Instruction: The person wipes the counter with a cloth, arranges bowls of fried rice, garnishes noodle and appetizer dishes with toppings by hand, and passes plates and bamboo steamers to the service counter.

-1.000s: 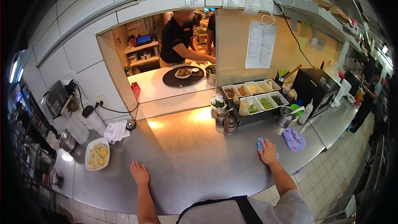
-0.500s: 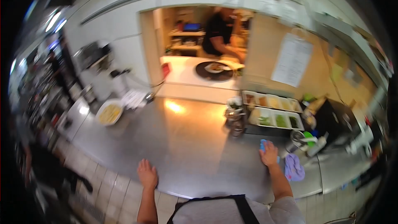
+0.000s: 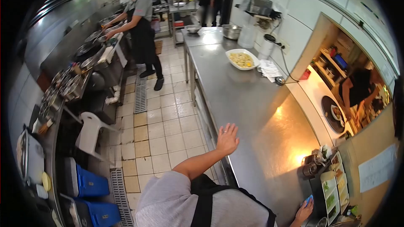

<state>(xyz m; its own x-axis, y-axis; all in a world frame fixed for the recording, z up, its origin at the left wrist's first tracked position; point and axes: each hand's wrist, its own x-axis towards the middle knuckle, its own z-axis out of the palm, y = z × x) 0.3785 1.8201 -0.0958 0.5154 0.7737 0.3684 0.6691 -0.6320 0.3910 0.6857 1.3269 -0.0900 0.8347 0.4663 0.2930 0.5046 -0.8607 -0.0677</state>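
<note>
My left hand [image 3: 227, 138] rests near the front edge of the steel counter [image 3: 252, 113], fingers stretched out and holding nothing. At the lower right, my right hand [image 3: 304, 211] grips a blue cloth [image 3: 309, 199], only part of which shows past the fingers. This hand is close to the garnish trays [image 3: 331, 199], which hold chopped greens and other toppings. Farther along the counter, toward the wall, stands a white bowl [image 3: 242, 59] of yellowish food, beyond both hands' reach.
Glass jars [image 3: 312, 164] stand by the trays. Papers [image 3: 269, 69] and a metal bowl [image 3: 232, 31] lie farther along. A co-worker [image 3: 141, 29] works at the stove; another person [image 3: 357, 88] is behind the pass window. A white chair [image 3: 90, 132] and blue bins [image 3: 92, 180] stand at left.
My view has swung left, bringing the aisle and stove into sight. My left hand still lies open by the counter edge; my right hand stays with the blue cloth.
</note>
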